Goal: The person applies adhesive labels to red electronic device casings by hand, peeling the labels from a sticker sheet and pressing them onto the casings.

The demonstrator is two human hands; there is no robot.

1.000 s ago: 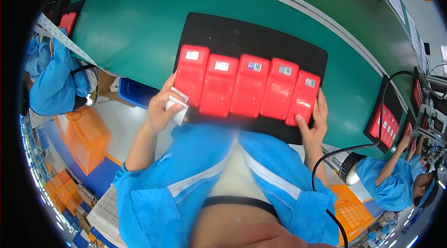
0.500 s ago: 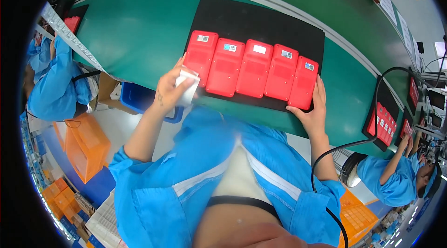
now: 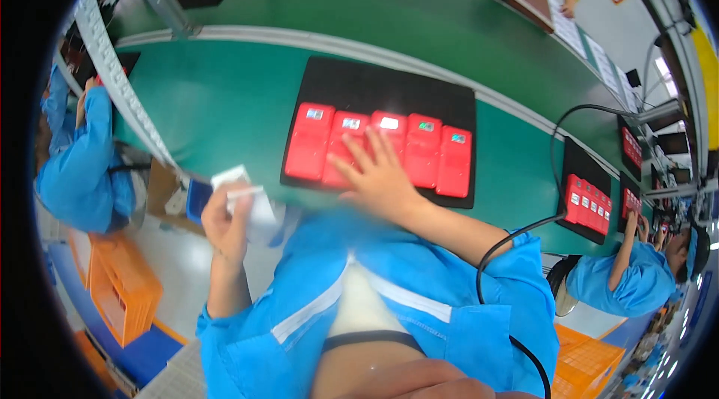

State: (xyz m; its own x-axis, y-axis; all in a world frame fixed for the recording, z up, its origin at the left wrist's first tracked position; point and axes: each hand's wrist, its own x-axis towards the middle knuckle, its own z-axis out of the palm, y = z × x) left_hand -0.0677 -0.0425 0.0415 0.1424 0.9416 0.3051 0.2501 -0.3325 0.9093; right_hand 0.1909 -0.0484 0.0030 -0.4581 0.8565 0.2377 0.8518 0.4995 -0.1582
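Five red cases (image 3: 424,155) side by side on black mat (image 3: 389,78): probably light, stiff, slick; long edges look like best hold. Smooth faces, rounded corners, small labels (image 3: 389,123) near far ends. Right hand (image 3: 383,183) spread over row, contact hard to tell; left hand (image 3: 227,223) pinching white slips (image 3: 261,210), clear of mat.

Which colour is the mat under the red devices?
The mat is black, clearest in head view.

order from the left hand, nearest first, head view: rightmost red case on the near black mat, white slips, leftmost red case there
1. White slips: in the left hand.
2. Leftmost red case: black mat's left side.
3. Rightmost red case: mat's right side.
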